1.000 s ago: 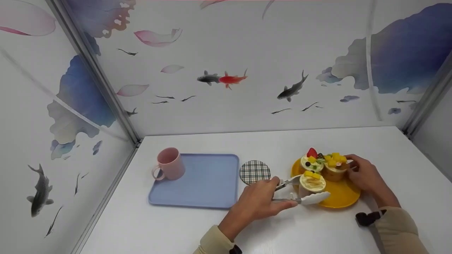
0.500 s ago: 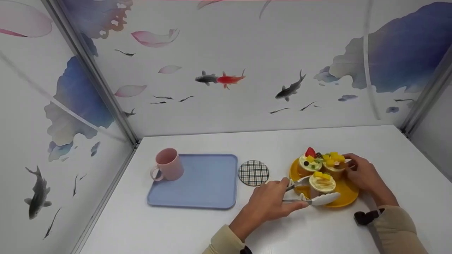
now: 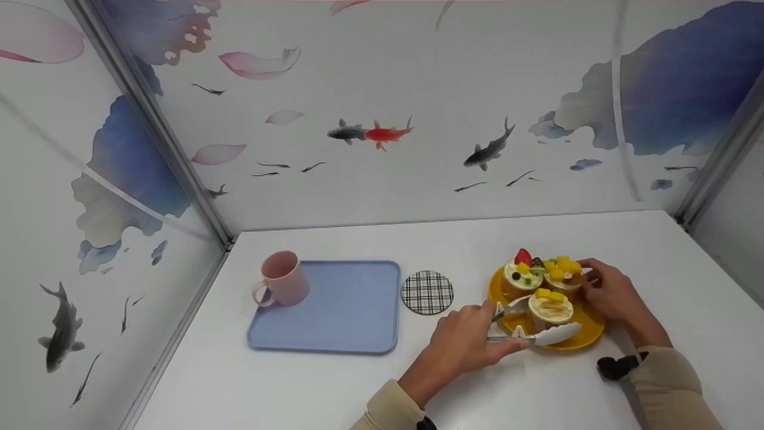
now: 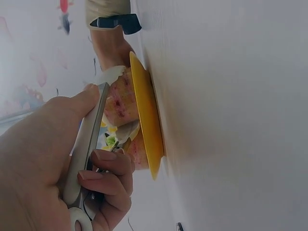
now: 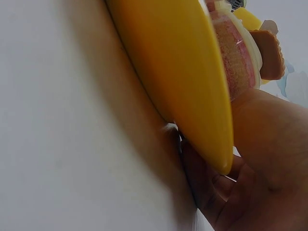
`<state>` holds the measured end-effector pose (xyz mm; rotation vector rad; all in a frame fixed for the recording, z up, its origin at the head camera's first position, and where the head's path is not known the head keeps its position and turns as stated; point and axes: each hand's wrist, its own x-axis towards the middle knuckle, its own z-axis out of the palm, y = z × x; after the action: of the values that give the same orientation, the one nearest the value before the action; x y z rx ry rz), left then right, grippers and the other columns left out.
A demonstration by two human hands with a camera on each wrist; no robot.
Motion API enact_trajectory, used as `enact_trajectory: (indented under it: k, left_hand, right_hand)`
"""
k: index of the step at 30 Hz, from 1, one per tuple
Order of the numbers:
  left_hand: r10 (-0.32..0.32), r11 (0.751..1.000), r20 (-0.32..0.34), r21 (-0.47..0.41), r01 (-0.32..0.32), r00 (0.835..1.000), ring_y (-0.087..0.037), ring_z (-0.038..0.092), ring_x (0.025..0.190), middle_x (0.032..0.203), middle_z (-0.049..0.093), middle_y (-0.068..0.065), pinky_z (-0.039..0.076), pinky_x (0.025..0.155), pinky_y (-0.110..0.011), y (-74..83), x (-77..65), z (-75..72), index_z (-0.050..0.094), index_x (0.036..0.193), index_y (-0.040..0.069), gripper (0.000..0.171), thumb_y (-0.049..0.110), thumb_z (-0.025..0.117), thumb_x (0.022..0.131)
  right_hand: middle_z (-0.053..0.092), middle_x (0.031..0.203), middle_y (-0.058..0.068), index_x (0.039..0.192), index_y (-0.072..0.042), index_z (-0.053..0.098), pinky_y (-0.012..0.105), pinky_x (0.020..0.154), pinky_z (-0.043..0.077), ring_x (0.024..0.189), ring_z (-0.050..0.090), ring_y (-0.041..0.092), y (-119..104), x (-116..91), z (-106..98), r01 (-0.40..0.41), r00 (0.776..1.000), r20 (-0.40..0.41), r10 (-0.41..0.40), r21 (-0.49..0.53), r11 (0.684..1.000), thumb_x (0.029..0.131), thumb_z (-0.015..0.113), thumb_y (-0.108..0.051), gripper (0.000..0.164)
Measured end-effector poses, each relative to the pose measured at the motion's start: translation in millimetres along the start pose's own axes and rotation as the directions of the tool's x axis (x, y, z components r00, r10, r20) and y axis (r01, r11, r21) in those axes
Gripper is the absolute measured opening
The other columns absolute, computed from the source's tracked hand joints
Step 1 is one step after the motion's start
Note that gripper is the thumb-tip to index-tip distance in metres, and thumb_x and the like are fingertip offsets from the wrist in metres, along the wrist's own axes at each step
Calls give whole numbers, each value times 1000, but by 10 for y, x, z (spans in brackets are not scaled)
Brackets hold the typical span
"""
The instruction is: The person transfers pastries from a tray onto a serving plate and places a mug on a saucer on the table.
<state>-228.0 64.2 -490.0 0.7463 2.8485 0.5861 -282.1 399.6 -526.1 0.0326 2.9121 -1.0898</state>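
My left hand (image 3: 462, 340) grips a pair of metal tongs (image 4: 89, 139) with pale, scalloped heads. Between the tong heads sits a dessert cup (image 3: 550, 310) with cream and yellow fruit cubes, over the front of a yellow plate (image 3: 582, 334). Behind it on the plate stand a strawberry-topped dessert cup (image 3: 523, 278) and a mango-topped dessert cup (image 3: 564, 275). My right hand (image 3: 618, 298) holds the plate's right rim, some fingers beneath it in the right wrist view and part of the hand beside a cup. Its fingertips are partly hidden behind the mango-topped cup.
At the left lies a blue tray (image 3: 340, 322), with a pink mug (image 3: 286, 283) on its upper left corner. A round plaid coaster (image 3: 427, 292) lies between tray and plate. Decorated walls (image 3: 298, 197) border the white table (image 3: 328, 388).
My left hand has moved right with the tongs, and the cup between them has shifted right over the plate. The right hand stays at the rim.
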Motion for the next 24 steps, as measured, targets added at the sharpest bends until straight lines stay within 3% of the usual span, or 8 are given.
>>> enact_trajectory:
  k: [15,20,24]
  left_hand:
    - [-7,999,-26,37,8,1000,-11,72,105,129,74,4,61,88,-32,55,29,45,58,149,27,88,91,55,88]
    - [-11,999,-16,39,12,1000,-12,73,107,131,74,3,61,89,-32,70,3,49,55,153,27,93,93,55,87]
    - [-19,999,7,42,18,1000,-11,72,100,130,73,2,62,86,-30,76,-24,43,51,159,27,102,95,56,83]
  right_hand:
    - [56,137,37,158,4,41,67,107,52,118,58,50,-37,-19,-11,-41,999,18,40,13,999,106,55,-6,54]
    - [58,135,37,157,4,41,67,106,52,118,59,50,-26,-19,-5,-23,1000,11,23,10,1000,106,55,-6,54]
    - [60,134,37,156,4,43,69,106,51,120,60,51,-12,-16,4,0,1000,-2,0,10,1000,107,54,-7,51]
